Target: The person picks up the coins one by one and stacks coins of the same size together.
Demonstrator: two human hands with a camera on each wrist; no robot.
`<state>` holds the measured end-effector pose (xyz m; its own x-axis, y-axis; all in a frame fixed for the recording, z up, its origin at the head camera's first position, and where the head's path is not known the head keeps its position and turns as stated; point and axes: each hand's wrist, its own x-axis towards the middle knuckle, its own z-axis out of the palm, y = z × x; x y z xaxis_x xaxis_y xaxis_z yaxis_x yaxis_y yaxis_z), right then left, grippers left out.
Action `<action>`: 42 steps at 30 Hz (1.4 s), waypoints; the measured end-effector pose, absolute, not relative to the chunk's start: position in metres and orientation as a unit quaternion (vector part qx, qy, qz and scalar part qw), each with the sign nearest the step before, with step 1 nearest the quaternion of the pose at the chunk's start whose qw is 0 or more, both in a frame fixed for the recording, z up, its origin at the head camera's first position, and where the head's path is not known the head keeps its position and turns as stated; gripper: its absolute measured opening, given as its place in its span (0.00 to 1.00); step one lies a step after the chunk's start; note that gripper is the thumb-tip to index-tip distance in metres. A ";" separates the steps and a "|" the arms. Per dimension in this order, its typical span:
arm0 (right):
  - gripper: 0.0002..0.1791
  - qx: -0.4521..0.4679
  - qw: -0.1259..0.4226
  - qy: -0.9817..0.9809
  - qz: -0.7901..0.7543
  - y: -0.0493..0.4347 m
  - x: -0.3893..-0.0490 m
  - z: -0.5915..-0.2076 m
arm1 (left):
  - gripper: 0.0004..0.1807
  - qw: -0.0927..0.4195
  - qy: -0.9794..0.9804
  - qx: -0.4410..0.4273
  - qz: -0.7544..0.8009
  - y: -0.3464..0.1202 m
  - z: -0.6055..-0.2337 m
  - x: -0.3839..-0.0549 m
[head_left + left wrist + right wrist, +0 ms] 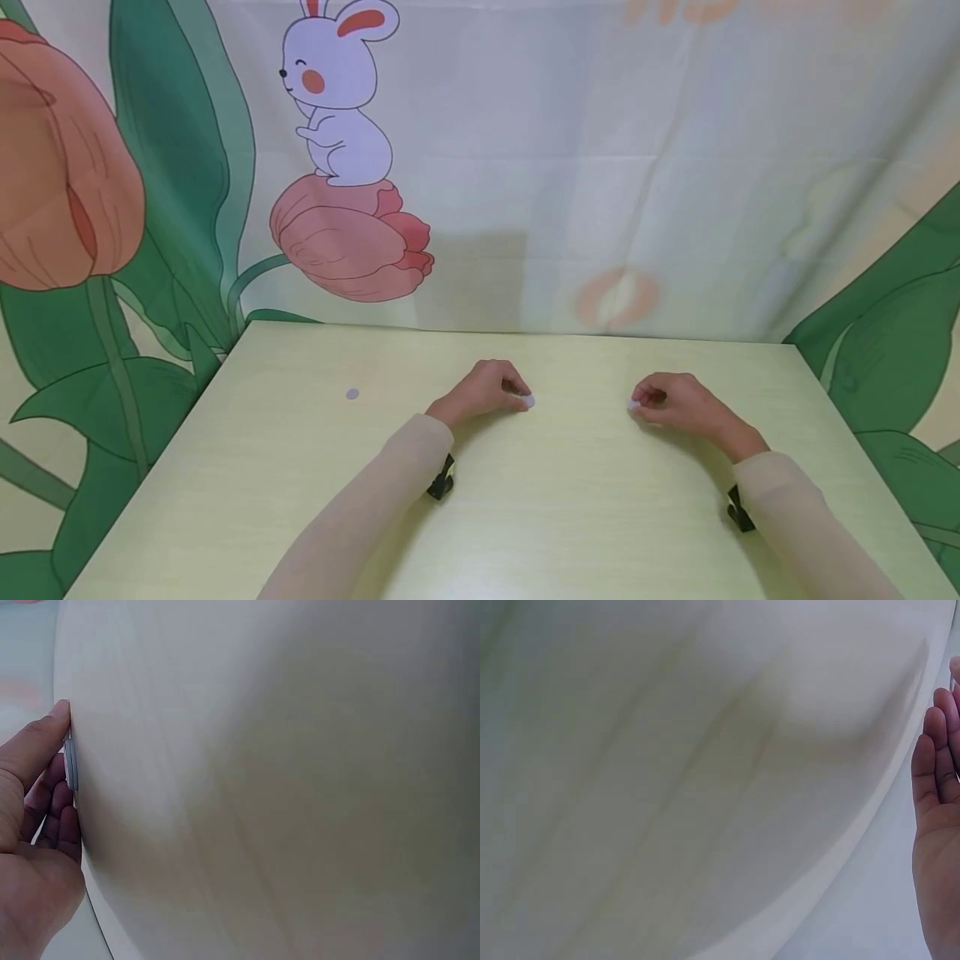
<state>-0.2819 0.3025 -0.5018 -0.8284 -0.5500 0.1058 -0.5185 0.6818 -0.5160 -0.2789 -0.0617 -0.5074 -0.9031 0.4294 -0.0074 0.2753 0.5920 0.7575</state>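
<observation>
Near the middle of the tabletop, my left hand [480, 390] pinches small pale round discs [529, 401] between thumb and fingertips. The left wrist view shows these silvery, coin-like discs [71, 761] edge-on, thin and stacked flat together. Further right, my right hand [684, 404] pinches another small whitish disc [633, 405] close over the table. In the right wrist view the right hand [941, 825] is cut off by the frame edge, and its disc is mostly hidden. A single grey-lilac disc [352, 394] lies flat on the table, left of my left hand.
The pale wood-toned table [525, 517] reaches back to a printed curtain [487, 167] showing a rabbit, tulips and green leaves. Dark wrist straps [441, 479] show below both beige sleeves.
</observation>
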 end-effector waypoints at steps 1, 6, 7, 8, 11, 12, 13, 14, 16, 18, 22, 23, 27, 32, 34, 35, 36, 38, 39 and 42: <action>0.06 -0.293 0.030 0.916 -0.273 0.301 -0.282 -0.502 | 0.08 0.094 0.887 0.199 0.406 -0.061 -0.507 -0.279; 0.05 -0.308 0.034 0.910 -0.275 0.294 -0.282 -0.500 | 0.08 0.091 0.888 0.202 0.402 -0.059 -0.505 -0.277; 0.05 -0.311 0.035 0.909 -0.275 0.292 -0.282 -0.500 | 0.08 0.092 0.888 0.202 0.402 -0.059 -0.505 -0.277; 0.05 -0.313 0.035 0.909 -0.273 0.291 -0.282 -0.500 | 0.08 0.091 0.889 0.201 0.402 -0.059 -0.505 -0.277; 0.06 -0.319 0.037 0.909 -0.268 0.286 -0.282 -0.498 | 0.08 0.089 0.889 0.200 0.403 -0.059 -0.506 -0.277; 0.07 -0.320 0.038 0.909 -0.266 0.285 -0.282 -0.498 | 0.08 0.089 0.889 0.201 0.403 -0.059 -0.507 -0.277; 0.07 -0.322 0.039 0.909 -0.264 0.284 -0.282 -0.497 | 0.08 0.090 0.888 0.200 0.404 -0.059 -0.507 -0.277; 0.07 -0.323 0.040 0.908 -0.263 0.283 -0.281 -0.496 | 0.08 0.090 0.888 0.199 0.404 -0.059 -0.508 -0.277; 0.07 -0.327 0.039 0.907 -0.262 0.281 -0.281 -0.495 | 0.08 0.093 0.888 0.197 0.405 -0.060 -0.509 -0.278; 0.07 -0.328 0.038 0.906 -0.264 0.280 -0.280 -0.495 | 0.08 0.095 0.888 0.196 0.405 -0.060 -0.509 -0.278; 0.07 -0.328 0.036 0.904 -0.270 0.277 -0.279 -0.496 | 0.08 0.096 0.890 0.194 0.400 -0.060 -0.507 -0.278; 0.07 -0.328 0.037 0.904 -0.271 0.276 -0.279 -0.496 | 0.08 0.096 0.891 0.195 0.399 -0.060 -0.507 -0.278; 0.07 -0.333 0.040 0.902 -0.272 0.273 -0.278 -0.496 | 0.09 0.095 0.891 0.196 0.398 -0.059 -0.506 -0.277; 0.07 -0.343 0.037 0.898 -0.271 0.268 -0.275 -0.495 | 0.09 0.095 0.891 0.196 0.398 -0.059 -0.506 -0.277; 0.07 -0.347 0.035 0.898 -0.269 0.267 -0.275 -0.496 | 0.09 0.095 0.892 0.196 0.396 -0.060 -0.507 -0.278; 0.07 -0.350 0.034 0.897 -0.267 0.267 -0.275 -0.496 | 0.09 0.095 0.893 0.196 0.394 -0.060 -0.507 -0.278; 0.07 -0.351 0.034 0.897 -0.265 0.266 -0.275 -0.496 | 0.09 0.094 0.893 0.196 0.394 -0.060 -0.508 -0.278; 0.08 -0.355 0.031 0.898 -0.259 0.266 -0.275 -0.497 | 0.09 0.094 0.893 0.197 0.393 -0.060 -0.508 -0.278; 0.08 -0.355 0.030 0.898 -0.257 0.265 -0.275 -0.498 | 0.09 0.094 0.893 0.198 0.394 -0.060 -0.508 -0.279; 0.08 -0.357 0.022 0.901 -0.244 0.264 -0.275 -0.499 | 0.09 0.094 0.891 0.200 0.396 -0.060 -0.508 -0.279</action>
